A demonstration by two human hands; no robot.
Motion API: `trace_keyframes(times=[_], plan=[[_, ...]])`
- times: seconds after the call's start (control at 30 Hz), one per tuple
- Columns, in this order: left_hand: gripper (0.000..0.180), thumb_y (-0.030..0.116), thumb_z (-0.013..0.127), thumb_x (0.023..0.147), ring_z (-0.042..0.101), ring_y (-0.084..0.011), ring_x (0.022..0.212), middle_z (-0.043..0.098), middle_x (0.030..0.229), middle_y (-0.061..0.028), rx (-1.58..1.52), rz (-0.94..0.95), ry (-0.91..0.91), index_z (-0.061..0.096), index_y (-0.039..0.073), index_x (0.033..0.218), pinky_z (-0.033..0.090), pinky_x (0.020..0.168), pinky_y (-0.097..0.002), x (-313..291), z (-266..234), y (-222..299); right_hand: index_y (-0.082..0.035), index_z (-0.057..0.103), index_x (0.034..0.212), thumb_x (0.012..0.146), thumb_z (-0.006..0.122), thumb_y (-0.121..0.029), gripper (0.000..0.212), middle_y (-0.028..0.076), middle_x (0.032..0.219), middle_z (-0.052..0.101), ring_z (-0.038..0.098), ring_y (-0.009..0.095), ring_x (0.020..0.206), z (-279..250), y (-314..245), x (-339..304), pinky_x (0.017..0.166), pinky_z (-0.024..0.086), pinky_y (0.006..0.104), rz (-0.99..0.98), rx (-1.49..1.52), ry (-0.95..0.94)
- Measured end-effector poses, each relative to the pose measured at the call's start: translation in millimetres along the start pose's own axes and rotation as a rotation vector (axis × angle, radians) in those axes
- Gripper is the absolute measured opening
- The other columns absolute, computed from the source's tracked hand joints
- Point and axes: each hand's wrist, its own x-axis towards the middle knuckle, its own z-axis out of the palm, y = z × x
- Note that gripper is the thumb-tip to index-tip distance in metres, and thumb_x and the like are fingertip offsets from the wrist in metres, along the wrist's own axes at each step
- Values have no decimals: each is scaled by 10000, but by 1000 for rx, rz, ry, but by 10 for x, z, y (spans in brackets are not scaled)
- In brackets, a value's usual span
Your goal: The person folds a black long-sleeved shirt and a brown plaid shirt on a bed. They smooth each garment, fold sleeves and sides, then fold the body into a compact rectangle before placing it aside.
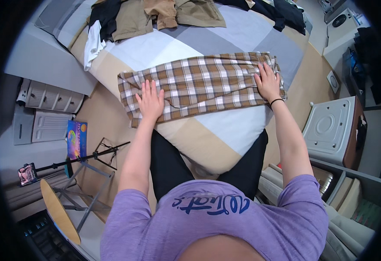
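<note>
Large blocks of grey, white and tan pattern the bedspread (212, 135), which spreads out in front of the person. On it, the left hand (150, 103) lies palm down, its fingers stretched out and slightly parted, grasping nothing and resting near the left end of a plaid cloth (203, 85). The right hand (268, 83) lies the same way near the other end, fingers extended and loose, with a dark band (277, 101) around its wrist. Between and under them, the brown, white and dark checked cloth lies crosswise on the bed as a long strip, with wrinkles running along it and its left end reaching the bed's edge. Farther back on the bedspread are a white garment (94, 45), a black garment (106, 19), khaki clothes (133, 21) and an orange-brown piece (161, 13), with dark clothing (292, 17) toward the far right. Nearer the body come black trousers (171, 161) and a purple shirt (216, 217). Off to the left stand a tripod (58, 165), a colourful box (77, 139) and white drawers (56, 98); to the right is a white-topped cabinet (329, 124).
</note>
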Motion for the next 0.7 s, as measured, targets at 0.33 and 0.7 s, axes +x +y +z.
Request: trace_keyframes(times=[0.33,0.7], plan=[[527,351,488,1058,344,-358,1519,414,1619,-164,-255,395,218,506,71,1505,237,1204,-616,-83,-317,1032,67,690,1167,755,874,-568,779,108,1027,736,692,194,862,-589,775,475,794,564,347,668,783,-616],[560,486,376,1096,292,-336,1553,382,1644,-150,-489,565,-279,525,137,1509,163,1261,-581,4,-54,2387,-62,644,1205,906,800,-199,364,64,1065,740,728,193,918,-883,536,459,800,605,344,679,1424,-493]])
